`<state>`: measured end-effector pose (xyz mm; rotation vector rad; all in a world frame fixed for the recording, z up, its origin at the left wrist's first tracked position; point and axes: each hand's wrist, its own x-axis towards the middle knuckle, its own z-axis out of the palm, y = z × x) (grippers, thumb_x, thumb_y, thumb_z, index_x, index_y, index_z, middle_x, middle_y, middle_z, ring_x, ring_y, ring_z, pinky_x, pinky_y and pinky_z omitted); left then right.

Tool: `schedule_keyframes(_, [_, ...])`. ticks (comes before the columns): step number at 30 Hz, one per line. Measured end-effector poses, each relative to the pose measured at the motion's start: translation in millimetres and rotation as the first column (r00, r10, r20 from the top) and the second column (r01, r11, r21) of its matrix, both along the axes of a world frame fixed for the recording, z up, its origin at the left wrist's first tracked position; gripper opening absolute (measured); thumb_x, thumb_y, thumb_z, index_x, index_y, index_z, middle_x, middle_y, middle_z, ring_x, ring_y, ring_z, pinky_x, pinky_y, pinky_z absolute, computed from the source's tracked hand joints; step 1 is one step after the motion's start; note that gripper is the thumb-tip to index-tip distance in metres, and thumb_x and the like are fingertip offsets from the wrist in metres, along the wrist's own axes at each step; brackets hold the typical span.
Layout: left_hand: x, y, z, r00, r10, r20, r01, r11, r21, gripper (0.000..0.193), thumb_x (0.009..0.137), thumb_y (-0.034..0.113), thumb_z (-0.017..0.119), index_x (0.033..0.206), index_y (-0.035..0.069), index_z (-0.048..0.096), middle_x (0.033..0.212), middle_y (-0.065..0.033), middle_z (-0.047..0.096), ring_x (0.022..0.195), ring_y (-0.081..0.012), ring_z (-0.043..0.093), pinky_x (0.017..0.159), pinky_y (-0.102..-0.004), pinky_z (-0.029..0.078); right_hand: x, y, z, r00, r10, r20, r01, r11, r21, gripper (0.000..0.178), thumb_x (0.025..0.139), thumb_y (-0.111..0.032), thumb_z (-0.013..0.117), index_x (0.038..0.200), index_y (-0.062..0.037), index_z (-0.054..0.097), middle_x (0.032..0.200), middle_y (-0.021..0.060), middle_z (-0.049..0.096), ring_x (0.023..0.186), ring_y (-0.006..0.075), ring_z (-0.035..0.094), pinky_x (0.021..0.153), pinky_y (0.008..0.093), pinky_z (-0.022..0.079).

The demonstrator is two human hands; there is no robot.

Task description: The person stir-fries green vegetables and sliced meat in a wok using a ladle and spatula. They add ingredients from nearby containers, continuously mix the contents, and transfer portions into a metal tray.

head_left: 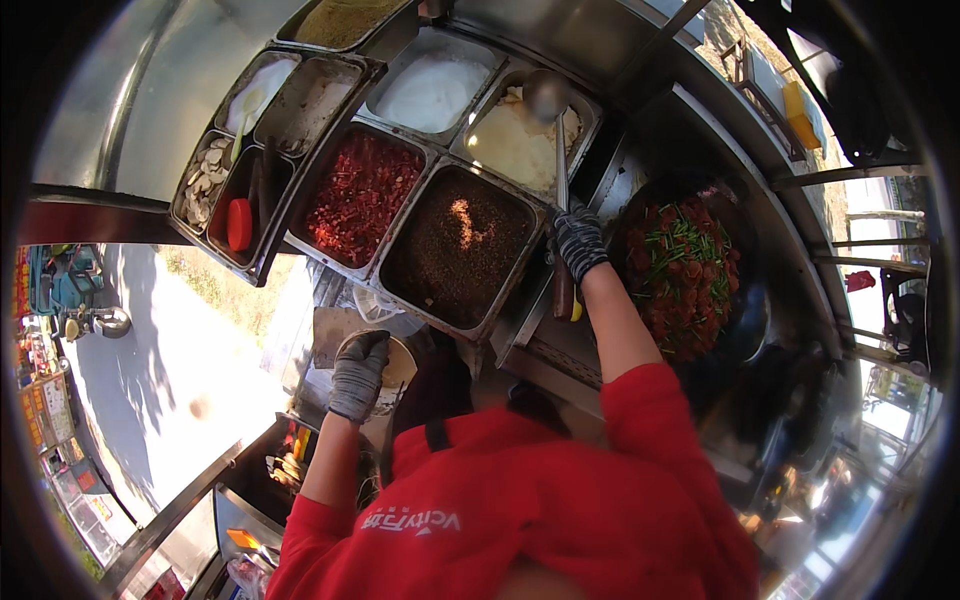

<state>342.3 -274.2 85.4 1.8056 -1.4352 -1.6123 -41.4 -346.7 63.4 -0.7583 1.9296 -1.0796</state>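
My right hand [578,240], in a striped grey knit glove, is closed round the shaft of a long ladle [546,95] with a wooden grip. The ladle's round metal bowl is over a pan of pale yellow, fat-like stuff [510,140]. A wok [745,290] of reddish-brown pieces with green cut stalks [680,230] stands right of this hand. My left hand [358,377], gloved alike, is closed at the rim of a round tan bowl [402,362] low on the left. The bowl's contents are unclear.
Metal pans hold red chopped chilli [362,190], dark brown ground seasoning [460,240] and white powder [428,92]. A smaller rack on the left has pale slices [208,170] and a red-capped item [239,224]. A curved metal guard [775,190] rims the wok.
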Motion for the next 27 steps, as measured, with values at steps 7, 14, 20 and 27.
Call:
schedule_keyframes(7, [79,-34,-15,0.988,0.078,0.132,-0.087,0.994,0.065,0.03,0.095,0.02,0.054,0.114,0.0,0.064,0.089,-0.009,0.068,0.074,-0.0143,0.061,0.068,-0.0258,0.05,38,-14,-70,0.987,-0.021,0.16,-0.038,0.934,0.355,0.014,0.092,-0.014,0.057,0.103,-0.0063,0.058,0.061,0.0056,0.055,0.042,0.0194,0.05,0.039,0.0339,0.042])
schedule_keyframes(14, [68,-23,-15,0.996,0.053,0.074,-0.052,0.998,-0.024,0.029,0.095,0.021,0.055,0.114,0.001,0.064,0.089,-0.0098,0.068,0.074,-0.0144,0.061,0.069,-0.0271,0.049,36,33,-7,0.54,-0.251,0.803,0.102,0.967,0.233,0.02,0.096,-0.023,0.052,0.108,-0.0065,0.051,0.062,0.0032,0.05,0.047,0.0149,0.052,0.041,0.0334,0.044])
schedule_keyframes(20, [18,8,-3,0.994,-0.04,0.104,0.044,0.998,-0.034,0.028,0.094,0.019,0.058,0.112,0.0,0.065,0.091,-0.0096,0.068,0.076,-0.0142,0.061,0.071,-0.0285,0.049,-9,138,72,-0.273,0.267,0.924,0.338,0.926,-0.168,0.043,0.101,-0.024,0.043,0.137,-0.0018,0.035,0.079,0.0044,0.054,0.054,0.0112,0.055,0.047,0.0307,0.048])
schedule_keyframes(27, [-14,90,-11,0.979,-0.151,0.136,0.16,0.985,-0.063,0.03,0.093,0.024,0.057,0.112,0.003,0.066,0.091,-0.0118,0.069,0.081,-0.0189,0.064,0.075,-0.0308,0.05,-83,344,142,0.435,-0.084,0.896,0.363,0.927,-0.089,0.032,0.101,-0.025,0.044,0.124,-0.0023,0.047,0.075,0.002,0.053,0.046,0.0082,0.05,0.037,0.0284,0.045])
